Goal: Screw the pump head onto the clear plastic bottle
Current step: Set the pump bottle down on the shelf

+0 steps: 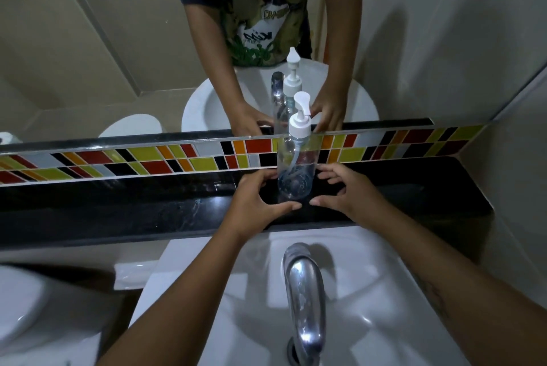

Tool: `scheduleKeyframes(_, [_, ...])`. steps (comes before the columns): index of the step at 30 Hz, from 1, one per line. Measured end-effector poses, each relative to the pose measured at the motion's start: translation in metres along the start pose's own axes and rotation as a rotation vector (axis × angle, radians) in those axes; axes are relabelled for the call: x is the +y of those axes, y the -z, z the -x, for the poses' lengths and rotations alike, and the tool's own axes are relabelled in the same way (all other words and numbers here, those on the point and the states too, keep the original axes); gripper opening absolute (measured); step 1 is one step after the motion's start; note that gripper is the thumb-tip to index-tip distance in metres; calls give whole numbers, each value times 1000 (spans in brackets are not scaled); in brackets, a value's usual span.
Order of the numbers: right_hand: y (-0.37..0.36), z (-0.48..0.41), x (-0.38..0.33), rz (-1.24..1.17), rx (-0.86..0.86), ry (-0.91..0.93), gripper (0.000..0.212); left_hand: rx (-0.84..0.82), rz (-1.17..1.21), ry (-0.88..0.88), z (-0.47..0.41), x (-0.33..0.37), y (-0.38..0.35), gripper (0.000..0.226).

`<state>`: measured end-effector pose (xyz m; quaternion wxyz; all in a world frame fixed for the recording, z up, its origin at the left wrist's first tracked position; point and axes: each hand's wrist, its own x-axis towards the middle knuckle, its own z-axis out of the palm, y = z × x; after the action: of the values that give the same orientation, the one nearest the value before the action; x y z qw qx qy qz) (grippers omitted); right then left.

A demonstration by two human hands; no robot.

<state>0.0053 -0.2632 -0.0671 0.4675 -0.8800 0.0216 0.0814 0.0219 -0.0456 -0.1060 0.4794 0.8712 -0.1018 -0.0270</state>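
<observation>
Looking down through the head cam, I've got the clear plastic bottle (297, 167) standing upright on the black bench (148, 211) behind the sink (370, 291), right up against the strip of coloured tiles (148, 160). The white pump head (300, 121) sits on the bottle's neck, nozzle pointing off to the right, and you can see the dip tube curling down inside the bottle. Whether it's threaded all the way down I honestly can't tell from here. My left hand (254, 203) is just beside the bottle's base on the left, fingers spread and loosely curled, thumb reaching in front of the base. My right hand (343, 191) mirrors it on the other side, also spread, thumb tip near the left thumb. Neither one is gripping anything as far as I can see; the fingertips look like they're right at the plastic, but contact is hard to call through the clear wall. Chrome faucet (305, 300) sits in the foreground over the basin, and the mirror (88, 40) above the tiles reflects the bottle, pump and both hands.
</observation>
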Motion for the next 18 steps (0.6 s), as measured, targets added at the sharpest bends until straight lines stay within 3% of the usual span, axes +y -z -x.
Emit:
scheduleKeyframes(7, [-29, -10, 16, 35, 117, 41, 56, 27, 48, 37, -2, -4, 2, 53])
scheduleKeyframes(18, [-63, -17, 2, 58, 236, 101, 52, 73, 129, 140, -3, -19, 20, 54])
